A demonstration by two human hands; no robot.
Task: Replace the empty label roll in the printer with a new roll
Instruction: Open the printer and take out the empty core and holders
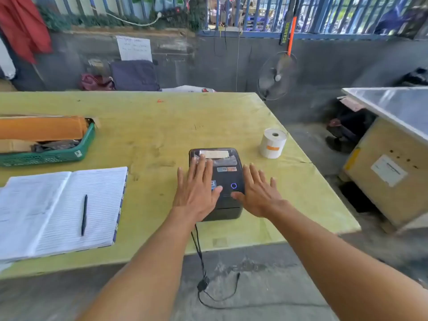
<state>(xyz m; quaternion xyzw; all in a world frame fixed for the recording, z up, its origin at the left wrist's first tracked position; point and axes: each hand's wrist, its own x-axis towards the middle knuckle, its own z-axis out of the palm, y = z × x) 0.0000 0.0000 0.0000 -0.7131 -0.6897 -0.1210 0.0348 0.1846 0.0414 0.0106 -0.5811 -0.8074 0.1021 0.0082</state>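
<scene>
A black label printer (228, 179) sits near the front right of the yellow-green table (162, 126), lid down, with a blue ring light lit on top. My left hand (196, 188) lies flat on the printer's left side, fingers spread. My right hand (259, 193) is spread over the printer's right edge, thumb touching the top. Neither hand holds anything. A full white label roll (273, 143) stands on end behind and to the right of the printer, close to the table's right edge.
An open lined notebook (60, 209) with a pen (84, 215) lies at the front left. A green basket (51, 154) holding an orange bundle stands at the left. The printer's black cable (201, 269) hangs to the floor. A fan (276, 76) and a crate (384, 172) stand at the right.
</scene>
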